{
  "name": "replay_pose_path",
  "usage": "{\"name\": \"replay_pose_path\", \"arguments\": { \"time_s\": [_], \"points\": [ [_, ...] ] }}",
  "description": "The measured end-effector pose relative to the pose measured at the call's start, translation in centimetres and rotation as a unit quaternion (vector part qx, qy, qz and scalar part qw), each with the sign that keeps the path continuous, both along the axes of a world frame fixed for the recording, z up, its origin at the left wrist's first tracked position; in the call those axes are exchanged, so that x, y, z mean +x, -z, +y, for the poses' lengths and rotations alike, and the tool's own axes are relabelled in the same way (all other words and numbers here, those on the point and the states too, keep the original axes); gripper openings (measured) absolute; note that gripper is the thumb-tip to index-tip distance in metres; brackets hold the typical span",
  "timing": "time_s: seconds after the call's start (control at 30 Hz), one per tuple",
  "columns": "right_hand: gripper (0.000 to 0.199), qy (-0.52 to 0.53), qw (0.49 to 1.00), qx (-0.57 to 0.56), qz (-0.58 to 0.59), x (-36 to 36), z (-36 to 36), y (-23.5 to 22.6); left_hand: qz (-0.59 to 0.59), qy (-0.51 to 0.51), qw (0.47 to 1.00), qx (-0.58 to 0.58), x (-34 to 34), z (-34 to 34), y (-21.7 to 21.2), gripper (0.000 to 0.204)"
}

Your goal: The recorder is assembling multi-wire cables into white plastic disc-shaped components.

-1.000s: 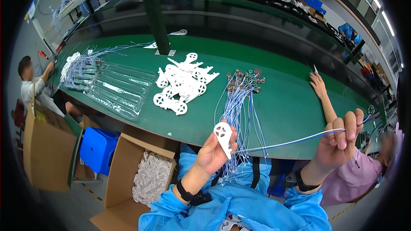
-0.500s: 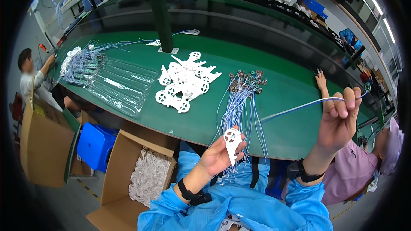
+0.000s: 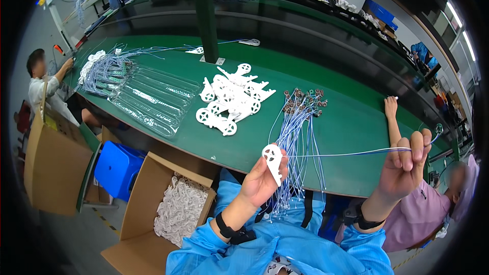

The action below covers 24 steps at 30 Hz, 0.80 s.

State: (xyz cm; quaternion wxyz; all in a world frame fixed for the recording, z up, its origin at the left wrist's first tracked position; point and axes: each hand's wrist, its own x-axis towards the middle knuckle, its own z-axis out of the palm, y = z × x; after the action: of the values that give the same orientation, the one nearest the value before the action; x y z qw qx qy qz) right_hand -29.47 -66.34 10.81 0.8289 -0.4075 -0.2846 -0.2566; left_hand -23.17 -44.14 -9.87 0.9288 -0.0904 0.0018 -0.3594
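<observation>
- A pile of plastic wheel parts (image 3: pixel 232 97) is set mid-surface (image 3: pixel 351 122).
- A wire bundle (image 3: pixel 298 122) is laid at its 3 o'clock.
- Clear trays (image 3: pixel 153 99) are placed at its 9 o'clock.

White plastic bracket (image 3: pixel 273 158), matt green tabletop (image 3: pixel 351 122).

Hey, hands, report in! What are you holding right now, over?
Left hand shut on white plastic piece. Right hand shut on blue-white wire, stretched taut between both hands. Wire bundle on green table just beyond. Nothing blocking.
</observation>
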Motion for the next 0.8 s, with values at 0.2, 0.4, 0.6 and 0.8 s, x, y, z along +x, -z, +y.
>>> {"name": "replay_pose_path", "arguments": {
  "time_s": [0.2, 0.4, 0.6, 0.8],
  "points": [
    [0.009, 0.034, 0.994, -0.098, -0.044, -0.4, 0.6, 0.3, -0.136, -0.112, 0.969, 0.174, -0.4, 0.0, 0.0, 0.045],
    [0.010, 0.063, 0.992, -0.099, -0.039, 0.3, 0.7, 0.8, -0.045, -0.049, 0.995, 0.074, -0.2, 0.6, 0.1, 0.046],
    [0.016, 0.112, 0.989, -0.080, -0.060, 0.7, 0.3, 0.9, -0.037, -0.051, 0.995, 0.081, -0.2, 0.4, 0.1, 0.046],
    [0.015, 0.116, 0.986, -0.107, -0.053, 1.1, 0.4, 1.3, -0.051, -0.063, 0.985, 0.155, -0.1, 0.0, 0.6, 0.042]
  ]
}}
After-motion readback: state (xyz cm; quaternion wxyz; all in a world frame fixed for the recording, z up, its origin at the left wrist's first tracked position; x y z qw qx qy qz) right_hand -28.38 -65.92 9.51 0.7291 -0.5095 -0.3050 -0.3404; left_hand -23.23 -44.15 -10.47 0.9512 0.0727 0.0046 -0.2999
